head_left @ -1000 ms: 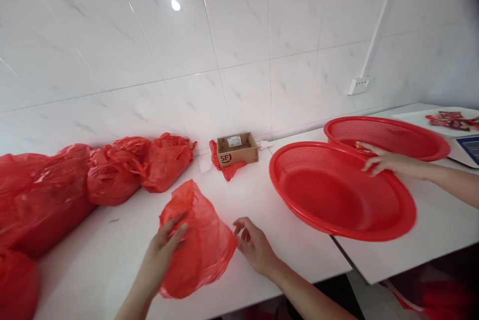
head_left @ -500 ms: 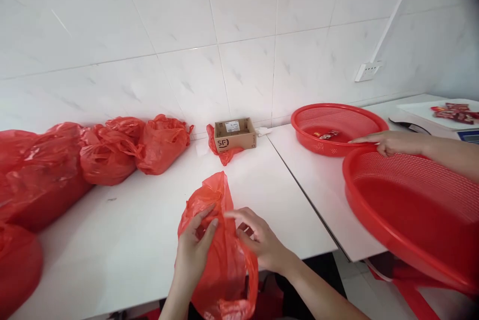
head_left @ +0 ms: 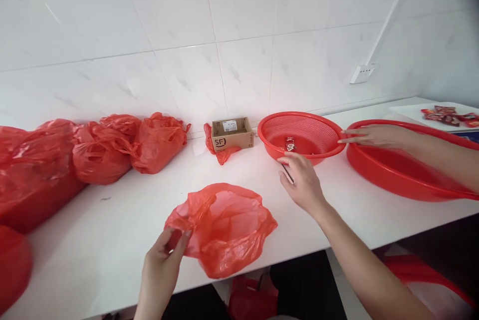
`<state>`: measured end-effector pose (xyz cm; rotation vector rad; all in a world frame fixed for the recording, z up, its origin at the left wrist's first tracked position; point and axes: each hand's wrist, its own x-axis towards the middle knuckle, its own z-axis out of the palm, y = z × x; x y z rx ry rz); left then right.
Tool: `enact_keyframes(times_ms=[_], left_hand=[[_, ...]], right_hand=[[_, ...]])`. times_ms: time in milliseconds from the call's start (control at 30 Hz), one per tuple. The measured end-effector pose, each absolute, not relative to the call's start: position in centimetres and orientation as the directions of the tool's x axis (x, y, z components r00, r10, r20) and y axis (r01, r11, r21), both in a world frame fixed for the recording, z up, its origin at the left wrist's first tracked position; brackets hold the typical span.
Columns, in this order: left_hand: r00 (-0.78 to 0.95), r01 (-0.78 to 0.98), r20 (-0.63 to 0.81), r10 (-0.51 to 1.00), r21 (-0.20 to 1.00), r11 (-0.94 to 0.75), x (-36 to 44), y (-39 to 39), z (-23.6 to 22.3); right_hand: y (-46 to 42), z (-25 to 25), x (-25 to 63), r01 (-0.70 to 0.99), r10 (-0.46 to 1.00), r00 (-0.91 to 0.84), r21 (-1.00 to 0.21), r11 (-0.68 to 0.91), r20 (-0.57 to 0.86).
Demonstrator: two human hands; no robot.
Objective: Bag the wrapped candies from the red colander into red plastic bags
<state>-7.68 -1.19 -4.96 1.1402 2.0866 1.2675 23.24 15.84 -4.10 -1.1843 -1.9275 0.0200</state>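
Note:
A red plastic bag (head_left: 232, 232) lies spread on the white table in front of me, its mouth open upward. At its left edge, my left hand (head_left: 160, 257) pinches the thin film between thumb and fingers. My right hand (head_left: 303, 182) is at the near rim of a red mesh basket (head_left: 269, 143), thumb and fingers apart, fingertips at or just over the rim. A few small wrapped snacks (head_left: 290, 144) lie in that basket. On the basket's right rim rests another person's hand (head_left: 370, 136), reaching in from the right.
Several filled red bags (head_left: 159, 143) line the table's left side. A small cardboard box (head_left: 232, 134) stands by the wall on a red bag. To the right are a larger red basket (head_left: 396, 175) and a white surface with wrapped snacks (head_left: 445, 115).
My right hand has left the bag and moved to the basket rim. The bag has been spread open on the table. The mesh basket has shifted left; the larger basket moved back.

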Motion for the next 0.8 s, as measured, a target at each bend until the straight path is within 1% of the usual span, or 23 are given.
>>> enact_keyframes(times_ms=[33, 100, 167, 200, 267, 333, 400, 467, 567, 633, 667, 733, 767, 800], left_hand=[[-0.571, 0.469, 0.065, 0.818, 0.844, 0.260, -8.0, -1.4, -5.2], [-0.586, 0.546, 0.112, 0.802, 0.787, 0.289, -8.9, -1.9, -5.5], [-0.587, 0.608, 0.153, 0.795, 0.733, 0.307, -9.9, -2.3, -5.8], [-0.587, 0.632, 0.172, 0.791, 0.707, 0.316, -10.3, -2.5, -5.9], [-0.591, 0.666, 0.203, 0.781, 0.669, 0.330, -10.8, -2.8, -6.2], [-0.581, 0.683, 0.223, 0.783, 0.657, 0.319, -10.9, -3.1, -6.6], [-0.560, 0.703, 0.264, 0.785, 0.652, 0.283, -10.6, -3.3, -6.8], [-0.507, 0.756, 0.347, 0.789, 0.619, 0.214, -10.3, -3.5, -6.9], [-0.375, 0.861, 0.487, 0.788, 0.498, 0.102, -9.6, -3.7, -6.8], [-0.298, 0.904, 0.551, 0.780, 0.424, 0.046, -8.9, -3.6, -6.4], [-0.275, 0.913, 0.571, 0.774, 0.407, 0.025, -8.5, -3.6, -6.1], [-0.260, 0.910, 0.577, 0.774, 0.416, -0.004, -7.7, -3.6, -5.6], [-0.268, 0.901, 0.565, 0.780, 0.435, -0.006, -7.3, -3.7, -5.3], [-0.282, 0.890, 0.546, 0.789, 0.457, 0.002, -7.0, -3.7, -4.9]], right_hand=[[16.6, -3.7, 24.0, 0.782, 0.743, -0.233, -0.333, 0.526, 0.627], [17.9, -3.5, 25.1, 0.869, 0.802, -0.299, -0.199, 0.452, 0.517], [18.9, -3.7, 25.9, 0.916, 0.851, -0.312, -0.103, 0.387, 0.422], [19.3, -3.9, 26.1, 0.927, 0.860, -0.310, -0.070, 0.368, 0.404], [20.3, -4.1, 26.6, 0.940, 0.857, -0.295, -0.031, 0.339, 0.422], [21.6, -3.9, 27.1, 0.955, 0.862, -0.259, -0.018, 0.296, 0.437], [22.6, -3.5, 27.6, 0.964, 0.885, -0.238, -0.016, 0.266, 0.401], [22.9, -2.9, 27.7, 0.960, 0.904, -0.253, -0.024, 0.278, 0.344], [21.0, -1.8, 26.6, 0.943, 0.899, -0.304, -0.034, 0.331, 0.315], [18.7, -0.9, 25.5, 0.913, 0.896, -0.368, -0.085, 0.398, 0.249], [17.6, -0.3, 25.1, 0.880, 0.889, -0.428, -0.149, 0.451, 0.166], [16.2, 1.0, 24.7, 0.790, 0.831, -0.555, -0.340, 0.511, -0.041], [16.2, 1.7, 24.9, 0.756, 0.801, -0.589, -0.424, 0.499, -0.108], [16.7, 2.2, 25.2, 0.745, 0.795, -0.591, -0.471, 0.473, -0.135]])
